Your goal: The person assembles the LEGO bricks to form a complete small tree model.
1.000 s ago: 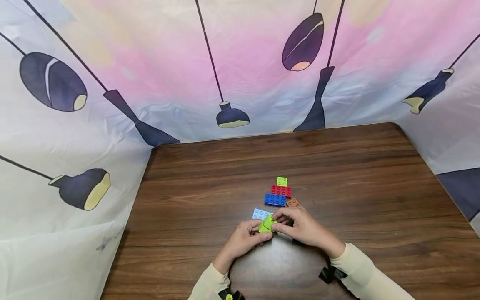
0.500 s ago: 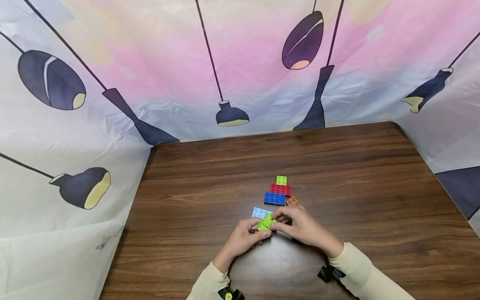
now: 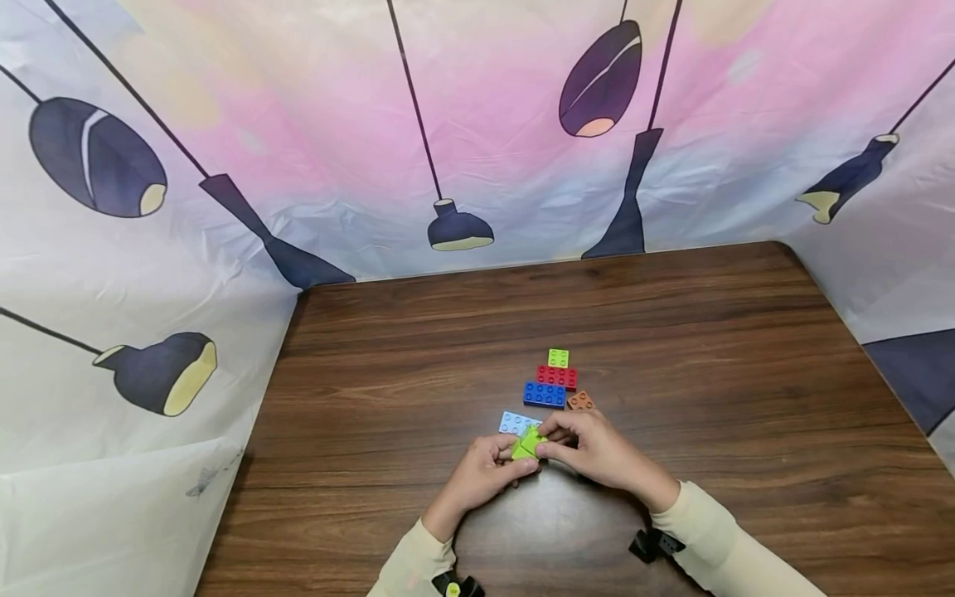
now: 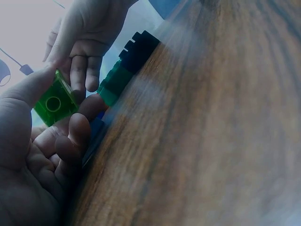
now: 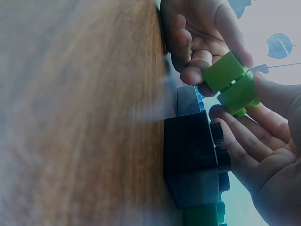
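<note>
Low over the table, my left hand and right hand meet at two lime-green toy building bricks. The left hand pinches one lime-green brick between thumb and fingers. Against it sits the second lime-green brick, its studs facing away, pinched by the right hand. A narrow gap shows between them in the right wrist view; whether they are joined, I cannot tell. One brick's hollow underside shows in the left wrist view. Just beyond the fingers lies a light blue brick, partly covered.
A dark blue brick, a red brick and a small lime brick lie in a line farther back. An orange brick is partly behind the right hand. By that hand stand a black brick and a green brick.
Both hands keep their grip on the lime-green bricks with hardly any movement. The head view has shifted slightly, so everything appears a little farther left.
</note>
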A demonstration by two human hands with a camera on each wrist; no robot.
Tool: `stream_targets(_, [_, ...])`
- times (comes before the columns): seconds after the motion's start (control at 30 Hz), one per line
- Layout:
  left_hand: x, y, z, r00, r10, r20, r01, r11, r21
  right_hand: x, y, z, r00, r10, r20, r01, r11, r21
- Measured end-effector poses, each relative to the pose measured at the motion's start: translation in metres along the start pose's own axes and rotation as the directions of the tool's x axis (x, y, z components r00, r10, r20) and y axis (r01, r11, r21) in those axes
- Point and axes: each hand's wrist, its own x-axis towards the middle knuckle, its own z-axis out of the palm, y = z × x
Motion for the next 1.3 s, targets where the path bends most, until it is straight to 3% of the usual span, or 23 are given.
stream_targets(0.4, [0.0016,-0.0013,-0.0007,1.0,0.02,0.012,-0.019,1.0,-0.016,0.0015,0.0017,-0.0014,1.0,0.018,0.008,-0.018,0.999,0.027])
stream_targets(0.7, [0.0,-0.0003,0.0002,0.998,-0.051,0.03,0.051,0.999,-0.009,-0.001,0.0029,-0.0009,0.999,0.033,0.034,-0.034,0.999,0.036])
stream_targets(0.9, [-0.0015,-0.0013,-0.0015,0.999,-0.027,0.031,0.028,1.0,-0.013,0.0005,0.0041,0.0001,0.999,0.02,0.039,-0.021,0.999,0.035])
stream_targets(1.3, [-0.0015,-0.003,0.0008,0.999,-0.043,0.019,0.043,0.999,-0.022,0.0014,0.0082,-0.0013,0.998,-0.028,0.055,0.027,0.999,0.025])
